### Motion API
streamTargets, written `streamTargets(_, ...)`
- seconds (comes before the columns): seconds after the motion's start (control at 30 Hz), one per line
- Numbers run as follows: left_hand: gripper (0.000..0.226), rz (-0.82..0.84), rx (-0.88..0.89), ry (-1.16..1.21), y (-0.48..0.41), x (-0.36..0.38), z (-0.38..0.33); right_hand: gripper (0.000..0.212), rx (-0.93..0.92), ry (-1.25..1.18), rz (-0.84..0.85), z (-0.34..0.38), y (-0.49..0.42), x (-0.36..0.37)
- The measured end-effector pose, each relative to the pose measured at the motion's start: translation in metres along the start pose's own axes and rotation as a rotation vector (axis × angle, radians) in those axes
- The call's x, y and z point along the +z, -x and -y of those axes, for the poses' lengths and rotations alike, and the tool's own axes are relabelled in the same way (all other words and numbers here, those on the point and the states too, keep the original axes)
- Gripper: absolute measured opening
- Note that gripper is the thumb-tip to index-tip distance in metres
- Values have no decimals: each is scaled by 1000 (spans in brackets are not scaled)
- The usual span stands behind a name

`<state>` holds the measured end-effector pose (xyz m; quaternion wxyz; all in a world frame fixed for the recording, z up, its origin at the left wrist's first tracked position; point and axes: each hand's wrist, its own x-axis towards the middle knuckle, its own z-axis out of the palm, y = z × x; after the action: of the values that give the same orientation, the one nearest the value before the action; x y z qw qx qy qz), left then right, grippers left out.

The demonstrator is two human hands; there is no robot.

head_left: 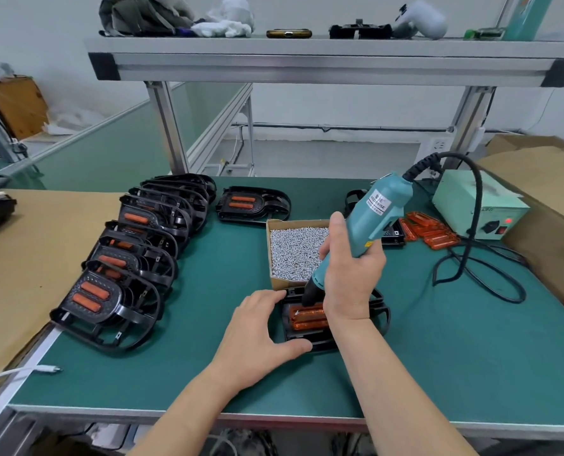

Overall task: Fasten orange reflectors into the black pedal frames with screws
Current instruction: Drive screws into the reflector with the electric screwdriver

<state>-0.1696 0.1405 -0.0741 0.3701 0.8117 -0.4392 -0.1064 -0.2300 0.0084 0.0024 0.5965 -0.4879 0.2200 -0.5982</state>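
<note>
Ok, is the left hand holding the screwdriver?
No, the right hand grips the teal screwdriver while the left hand holds the black pedal frame.

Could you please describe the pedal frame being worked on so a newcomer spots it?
On the green mat, find the open cardboard box of screws. Just in front of it lies a black pedal frame, held by the left hand. Unlike the row of frames at left, it alone sits under the teal screwdriver in the right hand.
</note>
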Motion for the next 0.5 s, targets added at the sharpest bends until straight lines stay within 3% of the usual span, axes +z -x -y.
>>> streamTargets(0.5, 99, 2, 1, 2, 0, 0, 0, 30, -18, 104, 45, 0, 5, 6)
